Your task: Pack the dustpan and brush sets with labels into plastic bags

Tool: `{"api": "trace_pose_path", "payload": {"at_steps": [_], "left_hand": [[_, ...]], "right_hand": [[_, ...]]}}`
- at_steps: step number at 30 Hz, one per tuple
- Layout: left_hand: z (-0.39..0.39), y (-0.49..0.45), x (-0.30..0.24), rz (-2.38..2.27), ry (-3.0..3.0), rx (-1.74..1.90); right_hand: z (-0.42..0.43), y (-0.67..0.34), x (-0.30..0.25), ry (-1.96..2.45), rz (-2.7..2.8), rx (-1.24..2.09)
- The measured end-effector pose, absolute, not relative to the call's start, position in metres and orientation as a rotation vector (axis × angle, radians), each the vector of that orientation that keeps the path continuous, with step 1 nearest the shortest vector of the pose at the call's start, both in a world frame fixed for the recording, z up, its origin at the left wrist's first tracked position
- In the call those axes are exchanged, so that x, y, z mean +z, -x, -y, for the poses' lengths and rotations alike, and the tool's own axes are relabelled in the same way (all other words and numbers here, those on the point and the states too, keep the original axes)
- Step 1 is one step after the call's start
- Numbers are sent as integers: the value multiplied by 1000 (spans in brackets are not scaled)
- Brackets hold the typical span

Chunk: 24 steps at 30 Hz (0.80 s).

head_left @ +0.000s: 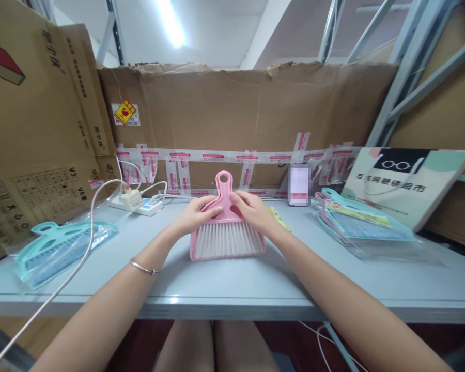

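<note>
Between my two hands a pink hand brush (227, 240) with white bristles lies against a pink dustpan (192, 253), its bristles toward me and its holed handle pointing away. The dustpan's rim shows around the bristles. My left hand (199, 213) grips the left side, thumb over the front of the brush. From the right, my right hand (253, 209) holds the other side near the base of the handle. Fingers behind the set are hidden. The pair rests on or just above the table; I cannot tell which.
A bagged teal brush and dustpan set (64, 250) lies at left, beside a white cable (88, 243) and power strip (149, 207). More bagged sets (366, 219) are stacked at right by a printed box (406, 181). A phone (299, 185) stands against the cardboard (248, 111).
</note>
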<state>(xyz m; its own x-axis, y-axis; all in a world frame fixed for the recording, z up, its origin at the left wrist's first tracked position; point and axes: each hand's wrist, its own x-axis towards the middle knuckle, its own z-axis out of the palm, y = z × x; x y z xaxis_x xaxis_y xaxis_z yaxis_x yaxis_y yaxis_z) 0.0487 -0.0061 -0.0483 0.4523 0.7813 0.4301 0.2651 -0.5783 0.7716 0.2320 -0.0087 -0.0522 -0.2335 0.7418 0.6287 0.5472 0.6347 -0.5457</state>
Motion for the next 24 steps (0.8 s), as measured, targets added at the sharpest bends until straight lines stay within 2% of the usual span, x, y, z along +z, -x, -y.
{"api": "trace_pose_path", "payload": {"at_steps": [7, 13, 24], "left_hand": [[8, -54, -47, -910, -2117, 1091], [8, -54, -45, -922, -2122, 1097], [5, -44, -43, -941, -2118, 1076]], "right_hand": [[17, -224, -53, 1288, 2006, -86], [18, -219, -56, 1373, 2006, -145], [9, -235, -56, 944, 2054, 408]]}}
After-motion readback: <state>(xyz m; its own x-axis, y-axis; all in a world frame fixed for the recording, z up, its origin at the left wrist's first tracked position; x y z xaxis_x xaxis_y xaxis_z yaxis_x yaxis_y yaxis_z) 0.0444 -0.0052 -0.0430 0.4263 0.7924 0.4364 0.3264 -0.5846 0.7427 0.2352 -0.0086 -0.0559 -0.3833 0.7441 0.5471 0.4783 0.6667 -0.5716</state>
